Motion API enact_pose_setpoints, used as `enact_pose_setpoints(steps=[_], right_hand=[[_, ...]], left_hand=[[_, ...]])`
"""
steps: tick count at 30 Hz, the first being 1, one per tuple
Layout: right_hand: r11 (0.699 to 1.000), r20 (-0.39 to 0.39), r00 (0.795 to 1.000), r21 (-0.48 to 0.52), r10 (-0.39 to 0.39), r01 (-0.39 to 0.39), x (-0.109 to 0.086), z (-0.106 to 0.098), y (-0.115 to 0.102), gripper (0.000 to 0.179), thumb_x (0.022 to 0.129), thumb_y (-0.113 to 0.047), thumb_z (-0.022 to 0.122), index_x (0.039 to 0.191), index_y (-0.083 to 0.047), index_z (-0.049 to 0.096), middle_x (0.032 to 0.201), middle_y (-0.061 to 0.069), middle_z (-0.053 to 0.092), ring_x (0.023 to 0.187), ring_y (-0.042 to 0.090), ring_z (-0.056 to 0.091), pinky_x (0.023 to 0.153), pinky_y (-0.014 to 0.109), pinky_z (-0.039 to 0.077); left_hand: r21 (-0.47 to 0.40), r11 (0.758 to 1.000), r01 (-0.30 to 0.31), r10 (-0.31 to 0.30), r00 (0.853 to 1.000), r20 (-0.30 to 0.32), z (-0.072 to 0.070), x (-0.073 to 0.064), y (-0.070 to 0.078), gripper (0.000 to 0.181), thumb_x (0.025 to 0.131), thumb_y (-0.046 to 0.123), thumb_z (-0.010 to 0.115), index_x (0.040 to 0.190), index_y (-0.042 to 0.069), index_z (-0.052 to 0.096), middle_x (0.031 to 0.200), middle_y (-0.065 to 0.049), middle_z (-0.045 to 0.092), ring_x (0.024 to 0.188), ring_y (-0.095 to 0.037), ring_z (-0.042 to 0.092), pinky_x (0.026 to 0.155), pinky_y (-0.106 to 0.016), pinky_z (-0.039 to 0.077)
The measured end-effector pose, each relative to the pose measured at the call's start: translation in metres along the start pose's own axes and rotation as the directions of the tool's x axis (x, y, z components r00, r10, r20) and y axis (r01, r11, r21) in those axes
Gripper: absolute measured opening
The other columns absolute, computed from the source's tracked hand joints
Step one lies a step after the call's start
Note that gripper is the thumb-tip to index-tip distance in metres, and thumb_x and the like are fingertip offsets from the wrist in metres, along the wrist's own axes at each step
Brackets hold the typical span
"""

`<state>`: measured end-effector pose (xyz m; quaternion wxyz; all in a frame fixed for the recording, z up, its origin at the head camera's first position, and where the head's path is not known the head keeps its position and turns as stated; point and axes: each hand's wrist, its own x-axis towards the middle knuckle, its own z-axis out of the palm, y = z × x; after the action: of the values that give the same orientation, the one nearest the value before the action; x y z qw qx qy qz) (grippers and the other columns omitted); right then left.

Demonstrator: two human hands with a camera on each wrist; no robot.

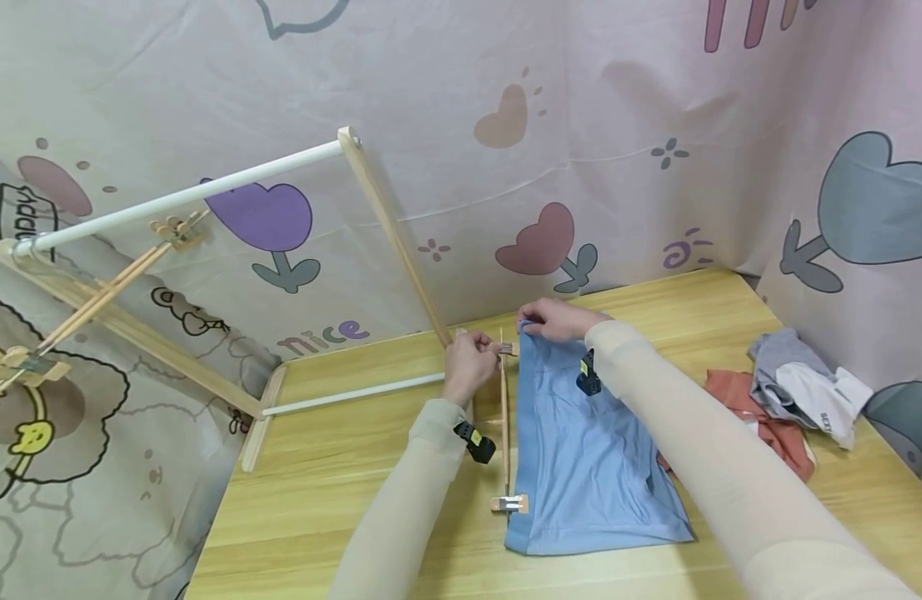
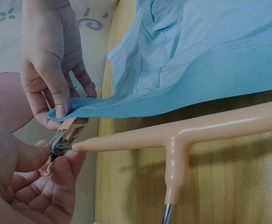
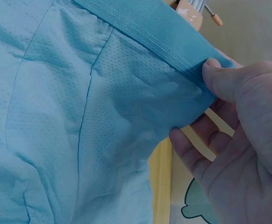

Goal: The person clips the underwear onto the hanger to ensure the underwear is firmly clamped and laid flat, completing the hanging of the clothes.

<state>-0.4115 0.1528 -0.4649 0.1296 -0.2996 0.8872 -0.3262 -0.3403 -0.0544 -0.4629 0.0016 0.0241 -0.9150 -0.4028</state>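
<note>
Light-blue boxer briefs [image 1: 588,467] lie spread on the table, their darker waistband [image 2: 211,84] along the left side. My right hand [image 1: 562,320] pinches the far corner of that waistband between thumb and fingers. Next to it, my left hand [image 1: 468,367] grips a clip [image 2: 57,145] at the far end of a beige clip hanger [image 1: 504,417]. In the left wrist view the clip's mouth is right at the waistband corner. A second clip [image 1: 509,503], at the hanger's near end, overlaps the waistband's near part.
At the left stands a wooden rack with a white top rail [image 1: 198,193]; another clip hanger [image 1: 104,296] hangs from it. On the right side of the table [image 1: 318,517] lie a rust-red garment [image 1: 787,442] and a grey-and-white garment [image 1: 814,387]. Patterned cloth [image 1: 431,100] hangs behind.
</note>
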Motion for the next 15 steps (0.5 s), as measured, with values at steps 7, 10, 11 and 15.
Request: enact_pose_setpoints(steps=[7, 10, 11, 15], right_hand=[[1.0, -0.018, 1.0, 0.003, 0.009, -0.009, 0.003, 0.0008, 0.0, 0.015, 0.111, -0.01, 0.056, 0.117, -0.006, 0.07, 0.113, 0.01, 0.072, 0.098, 0.023, 0.062, 0.092, 0.04, 0.053], [1.0, -0.026, 1.0, 0.008, 0.006, -0.006, 0.0035, 0.0005, -0.002, 0.015, 0.111, -0.009, 0.056, 0.117, -0.006, 0.07, 0.114, 0.011, 0.072, 0.099, 0.023, 0.062, 0.093, 0.041, 0.053], [1.0, -0.03, 1.0, 0.009, 0.006, -0.006, 0.0037, 0.0006, -0.0029, 0.015, 0.111, -0.009, 0.057, 0.117, -0.005, 0.07, 0.114, 0.011, 0.072, 0.099, 0.024, 0.062, 0.093, 0.042, 0.053], [1.0, -0.053, 0.999, 0.005, 0.011, -0.011, 0.0051, 0.0023, -0.0051, 0.015, 0.111, -0.01, 0.057, 0.117, -0.005, 0.07, 0.114, 0.011, 0.072, 0.101, 0.024, 0.063, 0.096, 0.043, 0.053]], left_hand=[[-0.039, 0.999, 0.024, -0.023, 0.999, 0.025, 0.0006, 0.0004, -0.0011, 0.014, 0.103, 0.018, 0.073, 0.096, 0.005, 0.074, 0.077, -0.002, 0.069, 0.064, -0.013, 0.063, 0.055, -0.022, 0.043], [-0.042, 0.999, 0.015, -0.014, 1.0, 0.026, 0.0016, 0.0006, -0.0018, 0.014, 0.103, 0.018, 0.073, 0.096, 0.005, 0.074, 0.077, -0.003, 0.069, 0.064, -0.013, 0.064, 0.055, -0.022, 0.044], [-0.041, 0.999, 0.011, -0.01, 1.0, 0.024, 0.002, 0.0007, -0.0023, 0.014, 0.103, 0.018, 0.073, 0.096, 0.005, 0.074, 0.077, -0.003, 0.07, 0.064, -0.013, 0.064, 0.055, -0.022, 0.044], [-0.044, 0.999, 0.005, -0.004, 1.0, 0.021, 0.0037, 0.0009, -0.003, 0.014, 0.103, 0.018, 0.073, 0.096, 0.005, 0.074, 0.077, -0.003, 0.07, 0.064, -0.013, 0.064, 0.056, -0.021, 0.044]])
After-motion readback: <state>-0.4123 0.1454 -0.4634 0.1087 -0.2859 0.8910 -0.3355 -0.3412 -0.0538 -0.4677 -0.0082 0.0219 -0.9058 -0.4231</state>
